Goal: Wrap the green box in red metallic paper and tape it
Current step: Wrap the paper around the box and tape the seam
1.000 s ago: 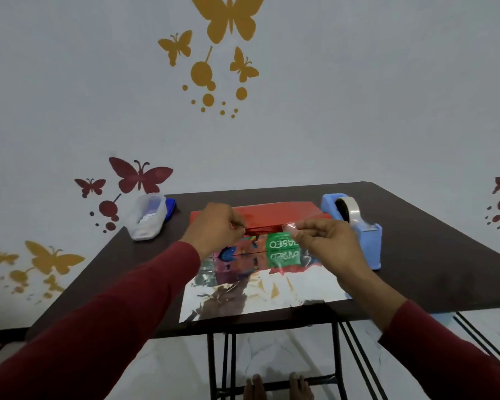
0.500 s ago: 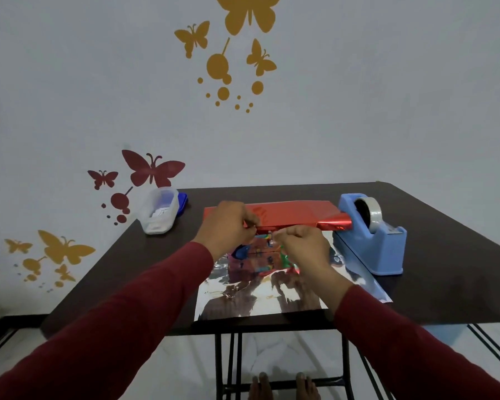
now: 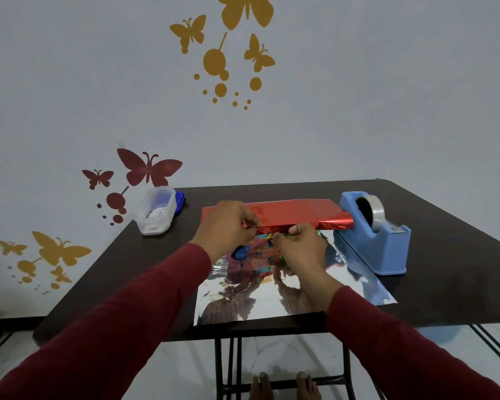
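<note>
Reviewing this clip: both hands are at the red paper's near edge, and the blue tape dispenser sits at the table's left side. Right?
Not quite. The head view shows the blue tape dispenser at the table's right side. The left hand and right hand are at the red paper's near edge, as stated.

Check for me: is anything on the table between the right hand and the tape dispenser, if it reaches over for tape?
Nothing solid shows between them. The right hand pinches the red paper at its near edge; the tape dispenser stands to its right on the table. Only the paper's loose right end, touching the dispenser, lies near that path.
</note>
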